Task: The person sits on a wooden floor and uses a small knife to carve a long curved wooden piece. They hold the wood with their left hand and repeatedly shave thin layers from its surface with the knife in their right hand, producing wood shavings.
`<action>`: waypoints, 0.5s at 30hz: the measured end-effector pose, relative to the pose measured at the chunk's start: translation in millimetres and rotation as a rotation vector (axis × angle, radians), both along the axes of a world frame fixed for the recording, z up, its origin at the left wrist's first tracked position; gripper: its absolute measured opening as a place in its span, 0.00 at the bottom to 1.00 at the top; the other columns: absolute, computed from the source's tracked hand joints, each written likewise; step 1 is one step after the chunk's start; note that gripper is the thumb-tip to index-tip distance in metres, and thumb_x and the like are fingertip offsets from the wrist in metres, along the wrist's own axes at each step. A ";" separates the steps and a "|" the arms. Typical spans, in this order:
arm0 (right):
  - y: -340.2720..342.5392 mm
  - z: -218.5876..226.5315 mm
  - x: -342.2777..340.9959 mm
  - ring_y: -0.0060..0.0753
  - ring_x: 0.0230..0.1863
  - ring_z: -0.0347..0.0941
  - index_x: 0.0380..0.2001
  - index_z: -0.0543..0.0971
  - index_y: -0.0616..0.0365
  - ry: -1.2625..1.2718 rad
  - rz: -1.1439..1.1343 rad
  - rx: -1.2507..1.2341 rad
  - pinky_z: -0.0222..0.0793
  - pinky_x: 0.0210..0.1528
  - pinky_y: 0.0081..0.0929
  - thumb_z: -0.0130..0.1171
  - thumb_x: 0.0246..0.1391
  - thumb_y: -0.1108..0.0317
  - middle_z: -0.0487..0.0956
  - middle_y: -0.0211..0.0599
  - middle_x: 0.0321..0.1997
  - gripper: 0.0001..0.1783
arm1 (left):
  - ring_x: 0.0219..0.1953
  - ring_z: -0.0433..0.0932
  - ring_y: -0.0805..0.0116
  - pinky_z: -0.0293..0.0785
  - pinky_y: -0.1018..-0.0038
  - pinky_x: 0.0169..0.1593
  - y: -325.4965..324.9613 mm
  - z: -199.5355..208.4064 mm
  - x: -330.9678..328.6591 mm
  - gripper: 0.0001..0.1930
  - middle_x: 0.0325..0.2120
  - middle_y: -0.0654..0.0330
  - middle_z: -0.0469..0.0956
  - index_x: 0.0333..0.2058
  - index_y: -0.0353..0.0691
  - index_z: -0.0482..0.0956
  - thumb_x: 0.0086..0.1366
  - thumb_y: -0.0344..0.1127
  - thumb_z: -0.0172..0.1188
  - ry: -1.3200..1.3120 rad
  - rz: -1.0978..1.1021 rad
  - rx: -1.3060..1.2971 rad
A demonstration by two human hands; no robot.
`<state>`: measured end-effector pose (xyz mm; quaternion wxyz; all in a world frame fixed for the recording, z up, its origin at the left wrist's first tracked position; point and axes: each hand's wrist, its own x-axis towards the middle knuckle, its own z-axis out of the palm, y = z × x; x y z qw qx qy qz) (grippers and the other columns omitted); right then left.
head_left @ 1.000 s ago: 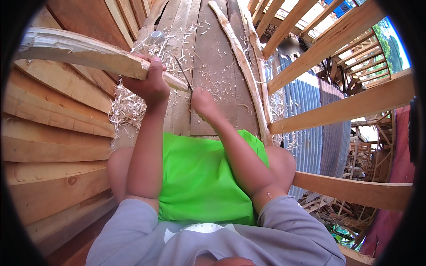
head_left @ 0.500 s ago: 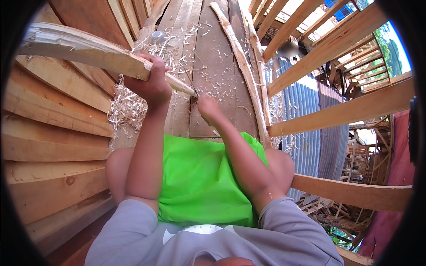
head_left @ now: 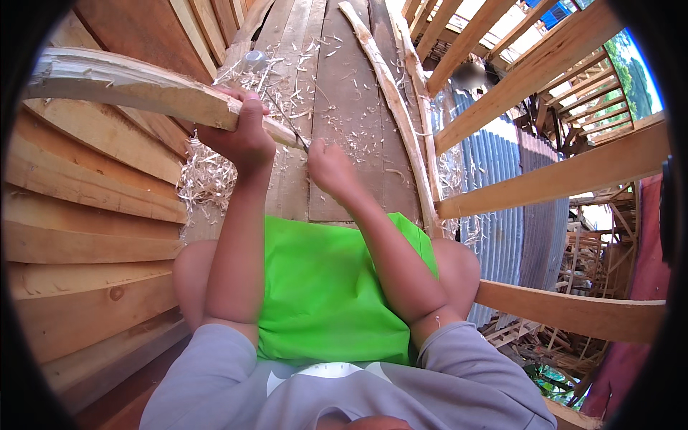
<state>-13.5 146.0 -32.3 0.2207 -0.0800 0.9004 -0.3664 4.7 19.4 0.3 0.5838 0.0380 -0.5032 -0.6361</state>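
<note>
A long, pale piece of wood (head_left: 136, 87) comes in from the left and narrows to a thin shaved end. My left hand (head_left: 244, 136) is wrapped around it near where it thins. Just right of that, my right hand (head_left: 331, 166) is closed around the hidden handle of a knife. The knife's thin dark blade (head_left: 287, 118) points up and left and crosses the wood's narrow end. A bright green cloth (head_left: 330, 294) covers my lap below both hands.
Curled wood shavings (head_left: 208, 175) heap beside my left forearm and scatter over the plank floor (head_left: 344, 86). A clear round container (head_left: 254, 60) stands ahead. Long peeled sticks (head_left: 390, 100) lie by the slatted railing (head_left: 552, 172) on the right. Stacked boards (head_left: 93, 208) line the left.
My right hand has moved left and slightly up with the knife, closer to my left hand. More of the blade shows. The wood has dipped slightly; my left hand keeps its hold.
</note>
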 end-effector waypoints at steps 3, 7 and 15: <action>1.8 -38.8 -17.5 0.67 0.45 0.77 0.41 0.78 0.69 -0.130 -0.031 -0.029 0.71 0.50 0.53 0.36 0.63 0.59 0.79 0.66 0.41 0.25 | 0.19 0.75 0.72 0.75 0.77 0.25 -1.0 2.3 -0.2 0.07 0.21 0.59 0.73 0.30 0.33 0.70 0.53 0.21 0.58 -0.024 0.003 -0.028; 35.3 -102.2 -34.3 0.41 0.16 0.67 0.27 0.74 0.73 -0.211 -0.013 -0.011 0.62 0.20 0.42 0.32 0.62 0.50 0.73 0.46 0.19 0.33 | 0.19 0.75 0.73 0.75 0.77 0.25 12.1 9.1 -7.0 0.07 0.20 0.60 0.72 0.31 0.33 0.70 0.53 0.20 0.57 0.020 -0.014 0.016; -0.2 -60.1 -20.4 0.74 0.51 0.72 0.38 0.78 0.78 -0.091 -0.151 -0.197 0.65 0.56 0.55 0.32 0.62 0.54 0.76 0.76 0.42 0.34 | 0.20 0.75 0.72 0.75 0.77 0.25 8.1 5.5 -1.8 0.09 0.22 0.59 0.73 0.32 0.33 0.69 0.53 0.21 0.59 -0.029 0.024 -0.013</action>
